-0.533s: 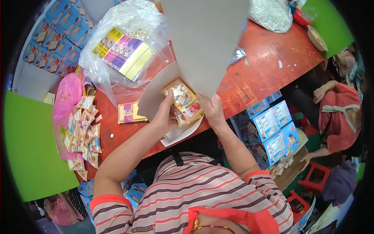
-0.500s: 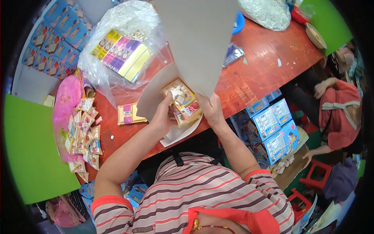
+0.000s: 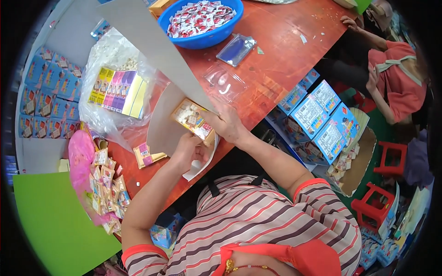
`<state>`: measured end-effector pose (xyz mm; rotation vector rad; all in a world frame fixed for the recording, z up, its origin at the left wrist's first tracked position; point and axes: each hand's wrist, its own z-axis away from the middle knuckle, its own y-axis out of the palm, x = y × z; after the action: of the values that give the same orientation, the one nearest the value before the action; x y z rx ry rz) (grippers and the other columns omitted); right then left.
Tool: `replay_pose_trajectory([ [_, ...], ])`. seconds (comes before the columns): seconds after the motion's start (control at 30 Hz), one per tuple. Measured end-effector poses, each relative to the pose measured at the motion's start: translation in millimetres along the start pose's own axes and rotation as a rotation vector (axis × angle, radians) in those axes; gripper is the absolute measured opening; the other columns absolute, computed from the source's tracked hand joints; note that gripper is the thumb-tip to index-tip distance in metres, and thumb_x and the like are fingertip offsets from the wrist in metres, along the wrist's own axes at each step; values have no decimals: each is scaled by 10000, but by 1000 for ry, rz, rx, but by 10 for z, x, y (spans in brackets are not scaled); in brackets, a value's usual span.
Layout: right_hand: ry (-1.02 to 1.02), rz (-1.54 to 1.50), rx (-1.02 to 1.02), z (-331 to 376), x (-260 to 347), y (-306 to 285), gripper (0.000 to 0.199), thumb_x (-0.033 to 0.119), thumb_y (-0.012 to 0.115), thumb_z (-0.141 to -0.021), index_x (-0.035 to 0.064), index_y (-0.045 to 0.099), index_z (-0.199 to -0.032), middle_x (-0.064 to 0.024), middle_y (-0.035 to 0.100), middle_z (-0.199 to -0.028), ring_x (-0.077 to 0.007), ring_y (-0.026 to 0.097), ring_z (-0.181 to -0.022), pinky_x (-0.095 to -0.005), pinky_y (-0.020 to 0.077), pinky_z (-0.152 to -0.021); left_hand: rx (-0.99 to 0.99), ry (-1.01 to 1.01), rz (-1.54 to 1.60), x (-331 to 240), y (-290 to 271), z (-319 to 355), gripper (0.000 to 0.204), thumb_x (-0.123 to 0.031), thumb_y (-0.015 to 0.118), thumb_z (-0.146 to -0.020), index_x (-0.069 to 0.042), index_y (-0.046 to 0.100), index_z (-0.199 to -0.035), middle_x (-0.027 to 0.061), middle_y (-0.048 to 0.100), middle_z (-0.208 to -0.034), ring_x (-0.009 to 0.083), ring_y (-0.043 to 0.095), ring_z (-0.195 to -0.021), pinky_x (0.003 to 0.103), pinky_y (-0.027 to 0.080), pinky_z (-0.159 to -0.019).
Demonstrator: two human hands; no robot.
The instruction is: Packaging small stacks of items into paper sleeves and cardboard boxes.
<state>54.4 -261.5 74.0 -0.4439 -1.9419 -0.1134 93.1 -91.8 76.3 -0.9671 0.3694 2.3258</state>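
Observation:
My right hand grips the right edge of a small yellow pack with a clear window showing white pieces and a picture. My left hand is just below it, fingers curled in by the pack's lower end; what they hold is hidden. The pack lies over a curved grey board at the table's front edge. A tall grey cardboard sheet rises behind my right hand. Left of my left hand lie some flat tan packs with a purple band.
A pink bag spills small packs at left. Behind it, a printed card sheet lies on a clear bag. A blue basin holds sachets. Blue boxes stand at right, near another person and red stools.
The view has shifted, bringing the blue basin into sight. My left hand has slid down from the pack's side to its lower end. The grey sheet now leans left.

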Motion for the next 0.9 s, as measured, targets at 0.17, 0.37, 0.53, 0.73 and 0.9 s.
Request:
replay_pose_trajectory([
  [0.17, -14, 9, -40, 40, -136, -41, 327, 212, 600, -834, -11, 599, -1073, -199, 623, -1018, -352, 598, -939, -402, 469, -833, -75, 163, -680, 53, -195, 55, 334, -301, 521, -909, 15, 602, -984, 106, 633, -737, 171, 616, -603, 313, 501, -503],
  [0.37, 32, 87, -49, 76, -139, 55, 371, 294, 594, -839, 28, 600, -1097, -162, 607, -972, -337, 570, -967, -418, 447, -849, -339, 559, -726, 168, -405, 296, 327, -269, 538, -908, 21, 589, -1049, 148, 627, -947, 243, 601, -865, 354, 486, -776],
  [0.53, 23, 28, -49, 77, -193, 110, 381, 312, 614, -822, 33, 609, -1081, -166, 605, -951, -344, 566, -953, -419, 445, -844, -419, 1106, -1072, -76, -137, 154, 549, -284, 498, -913, 20, 410, -1361, 244, 312, -1455, 397, 257, -1368, 455, 237, -1113],
  [0.73, -50, -24, -45, 32, -135, 46, 330, 171, 607, -781, -8, 622, -1058, -203, 635, -1025, -350, 601, -984, -413, 468, -880, -172, 715, -1487, 88, -216, -227, 621, -312, 449, -919, -19, 301, -1446, 250, 157, -1529, 463, 98, -1413, 503, 99, -1164],
  [0.9, 171, -110, 58, 91, -202, -75, 374, 162, 549, -898, -61, 547, -1199, -141, 642, -1011, -209, 601, -945, -325, 471, -852, -274, 1017, -1267, 117, -197, -276, 711, -380, 521, -894, -58, 262, -1473, 211, 259, -1505, 452, 184, -1399, 465, 336, -1088],
])
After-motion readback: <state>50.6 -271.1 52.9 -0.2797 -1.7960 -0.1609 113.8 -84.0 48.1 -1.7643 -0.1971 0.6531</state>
